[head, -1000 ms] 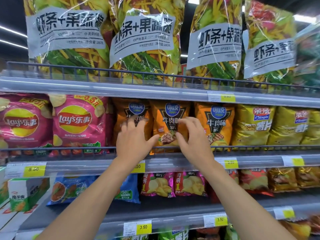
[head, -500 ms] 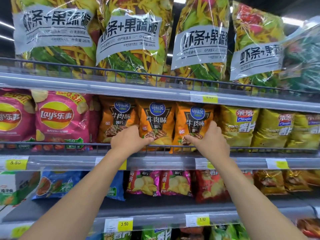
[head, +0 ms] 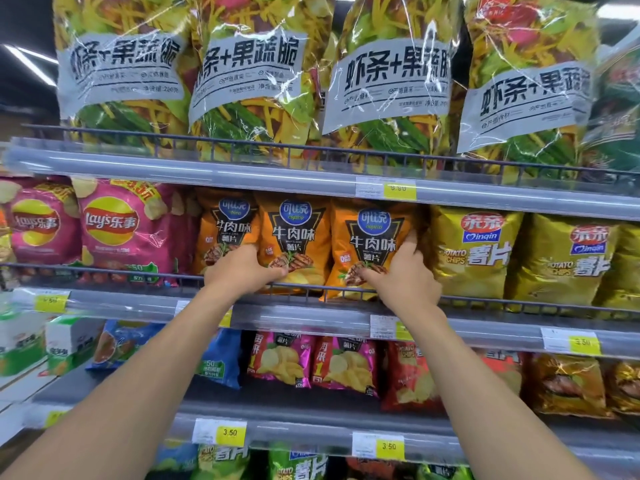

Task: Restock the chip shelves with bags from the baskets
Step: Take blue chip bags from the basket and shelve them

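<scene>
Three orange beef-flavour chip bags stand side by side on the middle shelf [head: 311, 315], behind its wire rail. My left hand [head: 242, 270] grips the lower left corner of the middle orange bag [head: 294, 233], its thumb on the front and its fingers over the foot of the left orange bag [head: 225, 230]. My right hand [head: 403, 277] holds the lower right corner of the right orange bag [head: 372, 237], one finger reaching up along its right edge. No basket is in view.
Pink Lay's bags [head: 117, 226] stand left of the orange ones and yellow Qinqin bags [head: 478, 251] right of them. Large clear bags of mixed crisps [head: 249, 74] fill the top shelf. Small chip bags [head: 343, 362] line the shelf below; price tags [head: 230, 433] run along the edges.
Both hands have dropped from the top of the middle orange bag and spread apart: the left to the middle bag's lower left corner, the right onto the right bag.
</scene>
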